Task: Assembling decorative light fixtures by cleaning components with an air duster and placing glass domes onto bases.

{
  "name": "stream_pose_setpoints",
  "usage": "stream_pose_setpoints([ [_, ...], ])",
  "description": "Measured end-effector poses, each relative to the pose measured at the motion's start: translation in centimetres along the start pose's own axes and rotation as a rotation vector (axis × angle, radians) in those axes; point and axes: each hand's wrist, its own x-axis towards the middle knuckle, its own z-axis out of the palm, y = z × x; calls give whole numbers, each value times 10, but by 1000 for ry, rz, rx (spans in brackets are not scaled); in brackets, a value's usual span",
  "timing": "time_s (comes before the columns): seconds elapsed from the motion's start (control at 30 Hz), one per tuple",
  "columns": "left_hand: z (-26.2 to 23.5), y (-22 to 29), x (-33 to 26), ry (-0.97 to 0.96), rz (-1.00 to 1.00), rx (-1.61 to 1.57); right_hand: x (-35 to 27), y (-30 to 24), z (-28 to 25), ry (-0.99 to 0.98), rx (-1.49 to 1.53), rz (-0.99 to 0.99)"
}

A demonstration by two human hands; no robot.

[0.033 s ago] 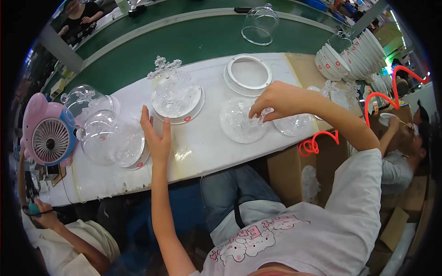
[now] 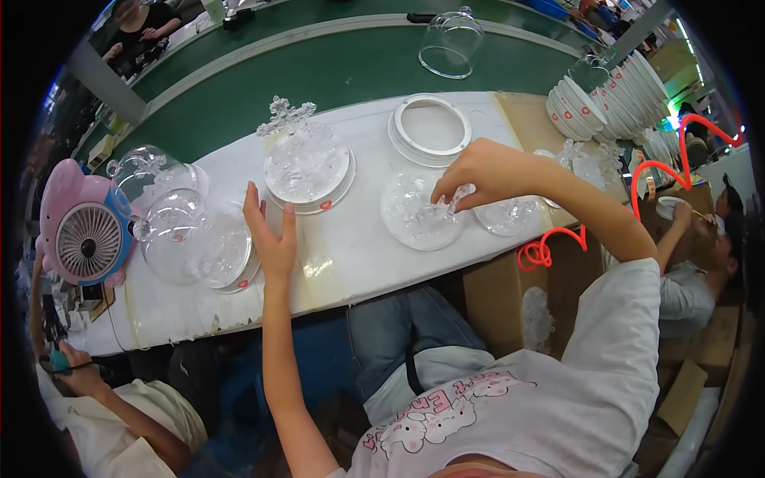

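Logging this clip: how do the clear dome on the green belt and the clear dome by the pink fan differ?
The dome on the green belt stands alone with its knob upward; the dome by the pink fan lies tipped among other clear pieces. The belt dome is beyond both hands; the fan-side dome sits nearer the left hand, untouched. Both are clear, rounded covers with a top knob.

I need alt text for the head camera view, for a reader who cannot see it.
Seen from above, a person's right hand pinches a clear snowflake piece over a clear round dish on a white table. The left hand rests flat beside a glass dome on a white base; a pink fan stands far left.
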Motion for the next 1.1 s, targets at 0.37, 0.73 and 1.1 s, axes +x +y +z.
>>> stream_pose_setpoints([
  [0.37, 10, 88, -21, 13, 200, -28, -24, -5, -66, 455, 202, 110],
  [0.73, 201, 88, 14, -361, 636, 317, 7, 75, -70, 895, 390, 403],
  [1.1, 103, 100, 9, -310, 269, 3, 9, 63, -64, 731, 1048, 391],
])
